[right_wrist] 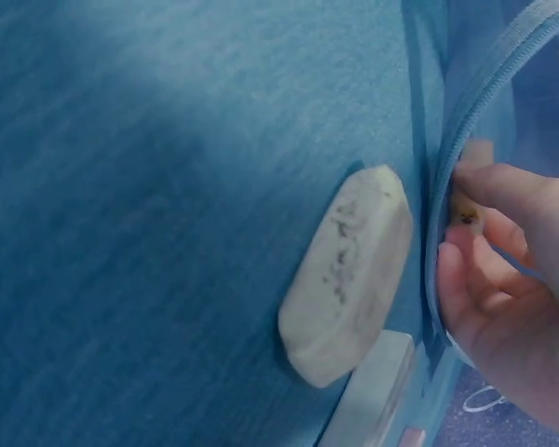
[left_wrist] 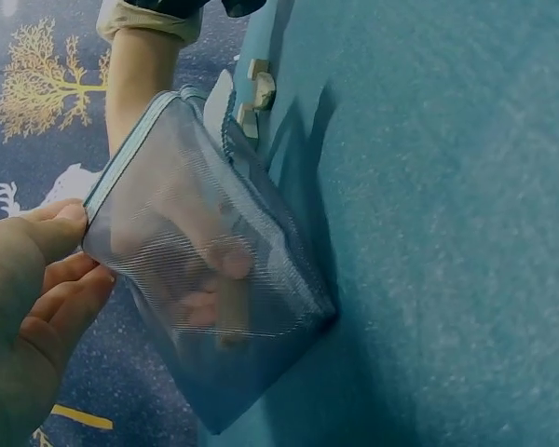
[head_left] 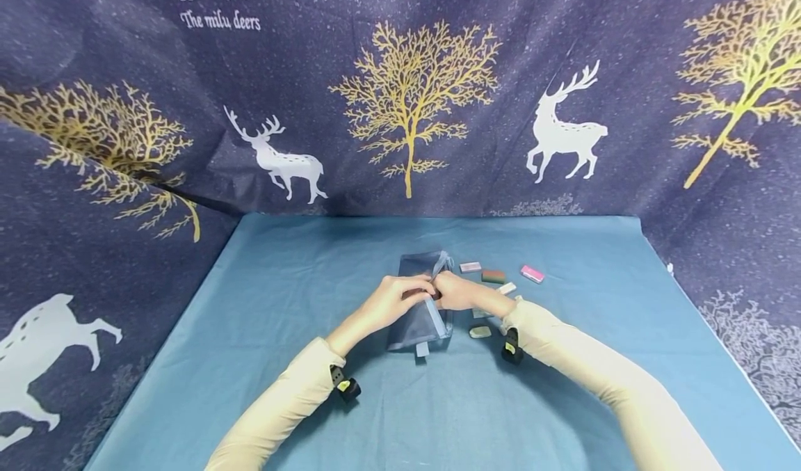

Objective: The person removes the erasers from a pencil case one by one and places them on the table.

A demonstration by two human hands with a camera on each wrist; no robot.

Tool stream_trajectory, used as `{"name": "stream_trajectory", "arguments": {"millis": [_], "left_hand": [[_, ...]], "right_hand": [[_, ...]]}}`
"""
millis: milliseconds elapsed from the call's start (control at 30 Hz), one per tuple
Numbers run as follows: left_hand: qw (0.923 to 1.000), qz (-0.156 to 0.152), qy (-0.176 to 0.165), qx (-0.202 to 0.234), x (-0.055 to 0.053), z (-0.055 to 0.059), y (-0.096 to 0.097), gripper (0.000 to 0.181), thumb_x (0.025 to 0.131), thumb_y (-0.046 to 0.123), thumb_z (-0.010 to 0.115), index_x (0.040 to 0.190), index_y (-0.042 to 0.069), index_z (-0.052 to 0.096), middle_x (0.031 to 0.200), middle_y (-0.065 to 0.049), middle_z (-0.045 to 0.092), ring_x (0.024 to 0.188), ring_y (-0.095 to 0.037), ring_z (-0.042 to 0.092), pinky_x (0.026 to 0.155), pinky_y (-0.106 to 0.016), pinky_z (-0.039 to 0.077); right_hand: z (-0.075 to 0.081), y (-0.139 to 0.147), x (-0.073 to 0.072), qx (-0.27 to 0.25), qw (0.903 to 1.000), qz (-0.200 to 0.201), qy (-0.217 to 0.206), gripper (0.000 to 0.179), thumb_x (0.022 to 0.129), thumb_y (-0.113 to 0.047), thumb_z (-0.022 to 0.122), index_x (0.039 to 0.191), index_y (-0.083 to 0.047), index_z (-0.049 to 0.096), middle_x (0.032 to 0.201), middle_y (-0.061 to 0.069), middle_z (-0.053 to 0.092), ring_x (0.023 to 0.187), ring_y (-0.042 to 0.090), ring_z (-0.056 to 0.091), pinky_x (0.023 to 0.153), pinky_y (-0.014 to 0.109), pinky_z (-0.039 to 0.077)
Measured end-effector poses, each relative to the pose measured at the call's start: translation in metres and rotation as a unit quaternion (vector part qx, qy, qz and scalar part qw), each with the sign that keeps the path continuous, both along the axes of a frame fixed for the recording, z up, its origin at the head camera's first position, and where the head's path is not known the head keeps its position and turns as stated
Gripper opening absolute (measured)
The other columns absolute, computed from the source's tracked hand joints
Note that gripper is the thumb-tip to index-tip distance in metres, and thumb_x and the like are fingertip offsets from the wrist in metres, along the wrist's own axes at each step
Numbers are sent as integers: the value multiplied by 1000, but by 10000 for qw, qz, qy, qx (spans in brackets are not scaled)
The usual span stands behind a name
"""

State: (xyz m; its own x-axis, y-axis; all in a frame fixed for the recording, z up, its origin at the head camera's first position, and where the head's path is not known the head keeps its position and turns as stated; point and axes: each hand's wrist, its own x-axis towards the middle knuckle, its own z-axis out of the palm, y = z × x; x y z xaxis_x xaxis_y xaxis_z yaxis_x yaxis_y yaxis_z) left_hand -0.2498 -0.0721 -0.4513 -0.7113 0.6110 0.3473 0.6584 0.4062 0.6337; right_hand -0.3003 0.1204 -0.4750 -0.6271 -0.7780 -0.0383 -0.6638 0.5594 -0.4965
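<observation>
A dark blue mesh zip pouch lies on the table with its mouth spread apart. My left hand pinches the zippered edge between thumb and fingers, as the left wrist view shows. Through the mesh, my right hand appears inside the pouch, its fingers pinching a small pale eraser with a little face print. Just outside the opening sits a worn white eraser with dark marks, and beside it a pale block-shaped eraser.
Right of the pouch lie a red-and-green eraser, a pink one, a whitish one and another white one near my right wrist. A pale tag sticks out at the pouch's near edge. Printed cloth hangs behind the table.
</observation>
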Motion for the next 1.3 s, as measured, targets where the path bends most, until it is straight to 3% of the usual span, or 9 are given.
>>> {"name": "stream_trajectory", "arguments": {"millis": [333,567,700,867,1100,1300], "left_hand": [[9998,71,126,117,6,-3,4,21,91,17,55,105,9,68,116,-8,64,101,-16,64,76,-17,51],[9993,108,247,245,6,-5,4,20,89,15,57,104,8,68,112,-10,66,94,-15,66,74,-18,52],[9988,67,398,274,5,-6,5,19,89,16,57,102,7,69,109,-12,67,94,-16,67,74,-19,52],[9986,9,439,298,4,-7,7,19,90,15,56,101,6,68,109,-14,67,95,-17,66,74,-19,52],[9991,116,358,182,6,-7,9,19,90,15,55,101,6,68,114,-14,65,95,-17,66,71,-19,52],[9996,134,231,58,5,-10,10,20,91,17,54,102,8,68,118,-13,63,98,-16,65,69,-17,51]], "right_hand": [[0,10,4,-246,9997,-13,-3,33,82,-10,61,58,-17,40,49,-9,27,41,1,21,45,16,24],[2,19,7,-443,9988,-216,-46,5,78,-11,64,78,-12,59,61,-4,53,49,3,42,51,18,37],[2,26,6,-660,9978,-105,-2,13,79,-12,64,88,-6,57,75,2,61,63,5,54,57,21,46],[1,32,6,-823,9966,-16,46,14,81,-12,62,94,-7,59,77,1,62,66,5,57,61,21,48],[3,37,6,-505,9984,-259,33,20,82,-11,63,102,-15,63,90,-2,63,73,5,59,66,20,49],[3,44,7,-429,9986,-303,-79,23,80,-8,62,101,-17,61,89,-3,63,72,6,58,66,21,49]]}}
